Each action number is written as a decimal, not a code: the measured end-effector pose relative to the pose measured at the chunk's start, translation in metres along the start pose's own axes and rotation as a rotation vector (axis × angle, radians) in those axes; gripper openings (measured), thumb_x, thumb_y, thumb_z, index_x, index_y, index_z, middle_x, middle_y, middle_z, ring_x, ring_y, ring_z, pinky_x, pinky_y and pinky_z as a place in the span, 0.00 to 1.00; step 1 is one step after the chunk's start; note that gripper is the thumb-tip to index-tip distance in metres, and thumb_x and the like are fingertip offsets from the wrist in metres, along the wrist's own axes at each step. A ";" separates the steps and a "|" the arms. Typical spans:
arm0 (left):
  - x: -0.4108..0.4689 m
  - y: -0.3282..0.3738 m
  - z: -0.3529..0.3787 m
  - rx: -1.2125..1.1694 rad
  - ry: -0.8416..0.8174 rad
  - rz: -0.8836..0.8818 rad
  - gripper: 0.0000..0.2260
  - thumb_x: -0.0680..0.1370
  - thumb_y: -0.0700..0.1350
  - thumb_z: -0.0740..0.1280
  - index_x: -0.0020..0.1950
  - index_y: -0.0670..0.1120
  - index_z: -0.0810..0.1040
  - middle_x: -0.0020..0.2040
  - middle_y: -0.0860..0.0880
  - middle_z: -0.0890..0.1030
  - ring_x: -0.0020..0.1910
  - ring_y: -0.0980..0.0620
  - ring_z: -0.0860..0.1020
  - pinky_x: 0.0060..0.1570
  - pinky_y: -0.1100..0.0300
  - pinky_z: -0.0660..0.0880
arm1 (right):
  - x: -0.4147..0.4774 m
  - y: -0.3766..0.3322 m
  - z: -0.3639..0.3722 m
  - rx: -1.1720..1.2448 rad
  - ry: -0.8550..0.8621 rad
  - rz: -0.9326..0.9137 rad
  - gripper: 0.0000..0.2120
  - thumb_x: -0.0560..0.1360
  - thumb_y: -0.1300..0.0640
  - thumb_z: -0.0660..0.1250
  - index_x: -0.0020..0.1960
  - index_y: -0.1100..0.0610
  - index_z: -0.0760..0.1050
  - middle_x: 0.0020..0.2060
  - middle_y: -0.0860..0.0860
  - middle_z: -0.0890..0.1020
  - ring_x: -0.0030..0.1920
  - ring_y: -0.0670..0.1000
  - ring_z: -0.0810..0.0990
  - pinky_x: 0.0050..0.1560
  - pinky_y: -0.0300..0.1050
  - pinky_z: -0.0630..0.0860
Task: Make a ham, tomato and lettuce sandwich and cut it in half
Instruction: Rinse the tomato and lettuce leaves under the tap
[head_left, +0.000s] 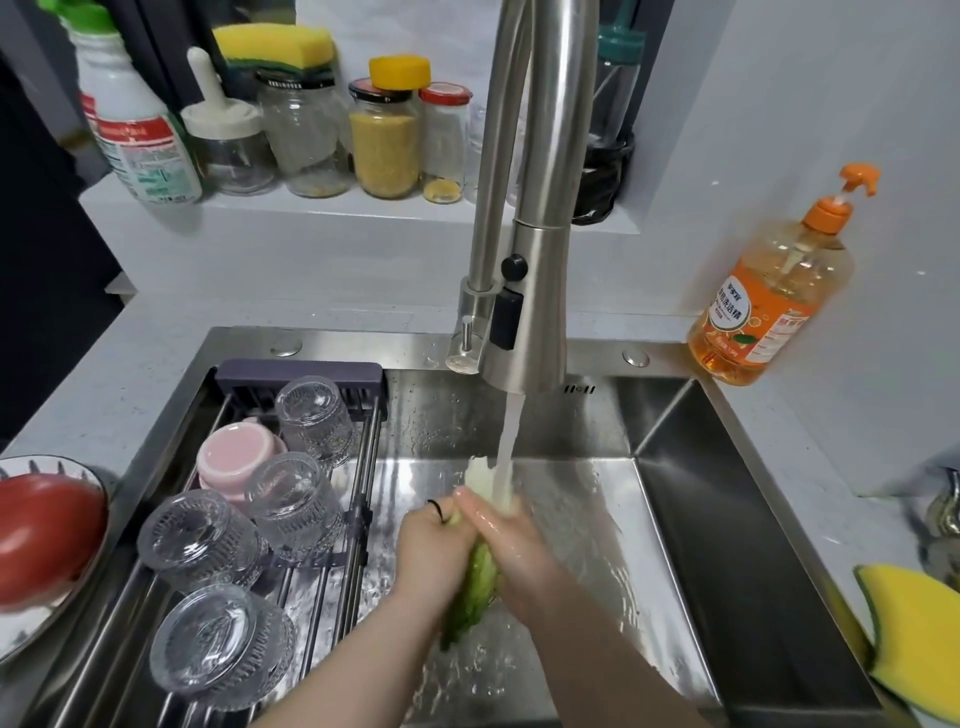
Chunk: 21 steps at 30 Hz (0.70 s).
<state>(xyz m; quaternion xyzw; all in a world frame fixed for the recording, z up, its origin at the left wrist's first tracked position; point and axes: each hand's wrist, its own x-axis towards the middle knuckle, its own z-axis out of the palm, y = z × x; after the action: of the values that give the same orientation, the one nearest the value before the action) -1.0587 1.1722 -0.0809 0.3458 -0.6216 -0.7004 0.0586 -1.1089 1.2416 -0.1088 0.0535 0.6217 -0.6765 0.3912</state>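
Rinsing now: left hand (427, 553) and right hand (506, 538), fingers curled round a lettuce leaf (474, 592), white stem beyond them, crinkly green behind.

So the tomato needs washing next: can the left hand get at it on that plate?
Probably, once the left hand releases the lettuce: the tomato lies uncovered on the plate beside the sink, only low glasses between.

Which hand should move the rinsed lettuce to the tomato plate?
Probably the left hand: both hands grip the lettuce, but the plate lies on the left, beyond the rack; the right hand would have to cross over.
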 end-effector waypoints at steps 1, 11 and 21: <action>-0.002 -0.002 0.000 0.057 -0.050 0.010 0.07 0.75 0.35 0.63 0.41 0.44 0.78 0.20 0.54 0.76 0.19 0.63 0.72 0.19 0.71 0.66 | 0.002 0.001 -0.001 -0.005 0.004 -0.018 0.34 0.60 0.43 0.74 0.61 0.56 0.72 0.55 0.55 0.80 0.55 0.54 0.79 0.63 0.54 0.72; 0.003 -0.017 -0.018 -0.165 -0.319 -0.094 0.24 0.71 0.48 0.66 0.66 0.49 0.68 0.60 0.52 0.75 0.56 0.54 0.75 0.53 0.63 0.71 | 0.008 -0.022 -0.020 0.339 -0.174 -0.151 0.13 0.75 0.55 0.57 0.53 0.58 0.75 0.45 0.52 0.85 0.42 0.46 0.84 0.37 0.38 0.80; 0.009 -0.017 -0.017 -0.238 -0.392 -0.139 0.04 0.70 0.42 0.68 0.41 0.43 0.81 0.35 0.46 0.84 0.32 0.52 0.81 0.29 0.63 0.76 | 0.007 -0.020 -0.020 -0.101 0.012 -0.264 0.06 0.73 0.63 0.62 0.49 0.56 0.74 0.38 0.49 0.79 0.33 0.41 0.79 0.32 0.34 0.74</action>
<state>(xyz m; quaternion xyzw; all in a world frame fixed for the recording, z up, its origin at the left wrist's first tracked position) -1.0501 1.1573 -0.1002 0.2359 -0.5087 -0.8249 -0.0712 -1.1335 1.2545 -0.1011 -0.0446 0.6589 -0.6894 0.2975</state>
